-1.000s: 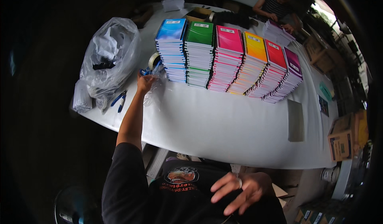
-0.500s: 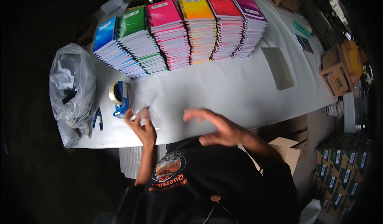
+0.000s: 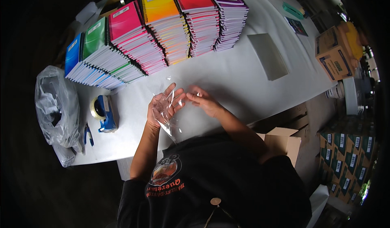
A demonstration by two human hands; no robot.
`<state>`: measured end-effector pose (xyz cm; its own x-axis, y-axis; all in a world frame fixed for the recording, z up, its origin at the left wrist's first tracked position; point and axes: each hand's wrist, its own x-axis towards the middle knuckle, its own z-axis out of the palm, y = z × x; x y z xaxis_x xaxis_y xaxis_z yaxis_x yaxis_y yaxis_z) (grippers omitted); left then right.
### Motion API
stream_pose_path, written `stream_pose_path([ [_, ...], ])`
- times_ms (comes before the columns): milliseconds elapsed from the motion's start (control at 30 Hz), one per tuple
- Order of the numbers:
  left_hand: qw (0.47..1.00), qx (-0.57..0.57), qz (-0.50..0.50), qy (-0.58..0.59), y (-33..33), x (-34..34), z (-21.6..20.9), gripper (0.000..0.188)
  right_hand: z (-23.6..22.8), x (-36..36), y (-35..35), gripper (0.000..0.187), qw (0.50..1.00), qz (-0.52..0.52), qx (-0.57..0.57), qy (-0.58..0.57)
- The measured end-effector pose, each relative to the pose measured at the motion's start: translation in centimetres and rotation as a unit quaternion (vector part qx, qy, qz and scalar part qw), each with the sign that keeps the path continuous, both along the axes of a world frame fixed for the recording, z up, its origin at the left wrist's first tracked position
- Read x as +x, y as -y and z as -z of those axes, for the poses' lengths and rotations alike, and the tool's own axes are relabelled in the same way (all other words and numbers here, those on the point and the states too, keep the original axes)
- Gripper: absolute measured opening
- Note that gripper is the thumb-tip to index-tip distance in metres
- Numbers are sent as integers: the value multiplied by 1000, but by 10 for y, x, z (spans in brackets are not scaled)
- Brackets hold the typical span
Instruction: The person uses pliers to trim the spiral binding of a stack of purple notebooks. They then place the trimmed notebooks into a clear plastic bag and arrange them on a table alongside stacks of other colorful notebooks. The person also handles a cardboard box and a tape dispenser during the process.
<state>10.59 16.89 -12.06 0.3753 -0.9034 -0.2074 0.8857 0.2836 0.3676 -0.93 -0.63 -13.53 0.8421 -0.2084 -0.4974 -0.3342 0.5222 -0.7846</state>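
Observation:
My left hand is turned palm up over the near part of the table, fingers partly spread. A crumpled sheet or bag of clear plastic lies across its palm and fingers and hangs toward my shirt. Close beside its fingertips is my right hand, fingers outstretched and a little blurred, with nothing visible in it. Beyond both hands stands a row of spiral notebook stacks, with blue, green, pink, yellow, red and purple covers. A blue tape dispenser with a roll of tape sits left of my left hand.
A filled translucent plastic bag and blue-handled pliers lie at the table's left. To the right are a flat stack of clear sleeves and a cardboard box. An open carton stands below the table edge.
Both hands have come together; the left has lifted the clear plastic away from beside the tape dispenser and turned palm up. The view has shifted, moving the notebooks leftward.

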Motion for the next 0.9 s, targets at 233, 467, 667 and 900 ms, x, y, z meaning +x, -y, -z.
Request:
stream_pose_path([
  [233, 777, 483, -132, 381, -78, 69, 33, 33, 38, 24, 93, 18, 916, 113, -381, 45],
  [467, 424, 478, -304, 706, -14, 1, -23, 44, 62, 34, 96, 37, 823, 84, -561, -25],
  [667, 356, 471, 60, 805, -4, -40, 37, 70, 21, 28, 48, 76, 605, 130, -785, -34],
  [900, 345, 498, 84, 791, -36, -72, 38, 81, 45, -49, -23, 82, 689, -100, -717, 37],
])
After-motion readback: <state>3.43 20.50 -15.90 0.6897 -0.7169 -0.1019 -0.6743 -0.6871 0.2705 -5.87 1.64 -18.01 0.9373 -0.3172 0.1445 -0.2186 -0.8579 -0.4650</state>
